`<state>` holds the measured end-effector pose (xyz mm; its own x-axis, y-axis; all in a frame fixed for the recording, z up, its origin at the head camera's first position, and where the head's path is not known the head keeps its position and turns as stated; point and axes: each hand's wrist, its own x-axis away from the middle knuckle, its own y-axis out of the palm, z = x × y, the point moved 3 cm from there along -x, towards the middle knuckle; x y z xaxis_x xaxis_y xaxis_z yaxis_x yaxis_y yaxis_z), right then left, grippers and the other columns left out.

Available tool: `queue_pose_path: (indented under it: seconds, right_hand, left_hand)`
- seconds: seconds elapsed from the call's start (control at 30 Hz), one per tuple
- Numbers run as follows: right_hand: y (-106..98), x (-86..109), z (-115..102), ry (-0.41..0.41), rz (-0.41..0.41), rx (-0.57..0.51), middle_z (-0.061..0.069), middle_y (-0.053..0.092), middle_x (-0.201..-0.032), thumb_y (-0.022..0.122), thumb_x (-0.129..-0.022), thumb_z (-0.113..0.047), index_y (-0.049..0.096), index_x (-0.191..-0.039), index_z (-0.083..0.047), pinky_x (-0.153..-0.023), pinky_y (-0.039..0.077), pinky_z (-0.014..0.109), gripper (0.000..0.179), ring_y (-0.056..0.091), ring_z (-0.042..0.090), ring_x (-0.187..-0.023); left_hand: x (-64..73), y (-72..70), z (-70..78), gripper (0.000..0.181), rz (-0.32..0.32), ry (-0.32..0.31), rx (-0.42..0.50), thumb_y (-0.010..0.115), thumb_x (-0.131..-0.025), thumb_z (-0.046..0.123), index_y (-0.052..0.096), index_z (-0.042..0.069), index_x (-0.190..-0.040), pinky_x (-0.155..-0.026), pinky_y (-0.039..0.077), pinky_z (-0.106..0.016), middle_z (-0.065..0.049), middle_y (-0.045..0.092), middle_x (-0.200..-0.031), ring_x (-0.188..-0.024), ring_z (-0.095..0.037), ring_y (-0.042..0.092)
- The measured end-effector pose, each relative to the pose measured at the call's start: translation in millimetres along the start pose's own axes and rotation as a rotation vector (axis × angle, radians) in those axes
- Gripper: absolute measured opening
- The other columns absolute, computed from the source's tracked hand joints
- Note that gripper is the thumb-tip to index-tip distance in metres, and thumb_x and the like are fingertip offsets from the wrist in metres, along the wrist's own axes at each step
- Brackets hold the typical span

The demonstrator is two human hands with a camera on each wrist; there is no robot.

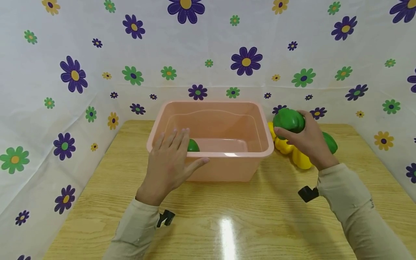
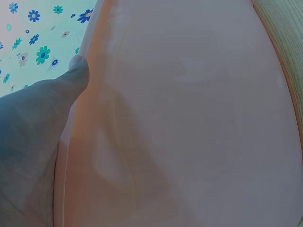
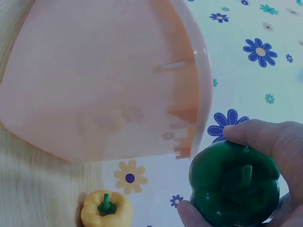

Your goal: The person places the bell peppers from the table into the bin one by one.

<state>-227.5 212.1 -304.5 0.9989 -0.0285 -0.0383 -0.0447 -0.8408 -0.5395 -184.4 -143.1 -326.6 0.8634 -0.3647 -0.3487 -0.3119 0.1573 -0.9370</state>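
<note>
You're at a screened-off tabletop spot: flower-printed sheeting [image 1: 208,39] walls a wood-grain table [image 1: 195,213] on three sides. You cannot tell what room surrounds it.

Pink bin [image 1: 224,168] enterable from above
Seen from the head camera, around the bin's centre: near rim [image 1: 234,154] bars low entry at six o'clock, left hand [image 1: 167,159] covers eight, yellow peppers [image 1: 301,159] crowd the outside between three and four.

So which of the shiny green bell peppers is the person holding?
The shiny green bell pepper in the right hand, beside the pink plastic tub; another green one shows inside that tub, a third beyond that hand.
</note>
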Motion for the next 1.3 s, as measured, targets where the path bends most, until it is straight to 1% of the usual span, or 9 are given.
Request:
queue_pose_path:
  seconds: [0.27, 0.5, 0.73, 0.93, 1.13, 1.3]
  right_hand:
    - [0.1, -2.1, -12.8, -0.021, 0.028, -0.026, 0.025, 0.035, -0.151, 0.074, -0.092, -0.043, 0.014, -0.159, -0.004, -0.099, 0.05, 0.055, 0.098, 0.049, 0.041, -0.121]
    - [1.2, -3.4, -20.5, -0.03, 0.025, -0.037, 0.025, 0.033, -0.152, 0.075, -0.092, -0.043, 0.013, -0.16, -0.006, -0.101, 0.048, 0.058, 0.099, 0.047, 0.042, -0.123]
    - [3.9, -5.7, -27.7, -0.039, 0.04, -0.058, 0.023, 0.034, -0.152, 0.076, -0.091, -0.04, 0.015, -0.16, -0.007, -0.102, 0.048, 0.057, 0.098, 0.046, 0.041, -0.123]
    - [7.1, -5.5, -33.6, -0.049, 0.057, -0.056, 0.023, 0.033, -0.153, 0.077, -0.09, -0.041, 0.015, -0.16, -0.007, -0.107, 0.042, 0.06, 0.099, 0.044, 0.042, -0.127]
    - [11.8, -6.9, -38.6, -0.075, 0.061, -0.08, 0.023, 0.033, -0.153, 0.078, -0.09, -0.039, 0.015, -0.16, -0.007, -0.105, 0.044, 0.059, 0.099, 0.045, 0.041, -0.125]
    - [16.6, -8.1, -42.1, -0.1, 0.063, -0.101, 0.022, 0.035, -0.152, 0.078, -0.089, -0.04, 0.017, -0.159, -0.007, -0.105, 0.044, 0.059, 0.099, 0.046, 0.04, -0.125]
  left_hand:
    - [0.2, 0.1, 0.0, 0.098, 0.021, 0.012, 0.0, 0.048, -0.093, 0.074, 0.036, -0.001, -0.155, -0.12, 0.02, -0.058, -0.018, 0.041, -0.157, -0.145, -0.039, 0.036]
    - [0.0, 0.5, 0.6, 0.098, -0.007, 0.005, 0.007, 0.047, -0.093, 0.074, 0.034, -0.001, -0.156, -0.121, 0.017, -0.057, -0.017, 0.039, -0.158, -0.147, -0.038, 0.033]
    - [0.1, 0.8, -0.2, 0.1, -0.03, -0.007, 0.003, 0.045, -0.093, 0.076, 0.032, 0.0, -0.157, -0.122, 0.015, -0.057, -0.016, 0.037, -0.16, -0.149, -0.037, 0.031]
    - [0.0, -0.4, -0.1, 0.099, -0.01, 0.001, 0.001, 0.047, -0.093, 0.075, 0.034, -0.001, -0.156, -0.121, 0.017, -0.057, -0.017, 0.039, -0.158, -0.148, -0.037, 0.033]
    - [-0.1, -0.5, -0.2, 0.099, -0.008, 0.002, 0.0, 0.047, -0.093, 0.074, 0.034, -0.001, -0.156, -0.121, 0.018, -0.057, -0.017, 0.039, -0.158, -0.148, -0.037, 0.033]
    - [0.4, -0.6, -0.2, 0.099, -0.004, 0.002, 0.0, 0.047, -0.093, 0.074, 0.034, 0.0, -0.156, -0.121, 0.018, -0.056, -0.017, 0.039, -0.158, -0.148, -0.037, 0.033]
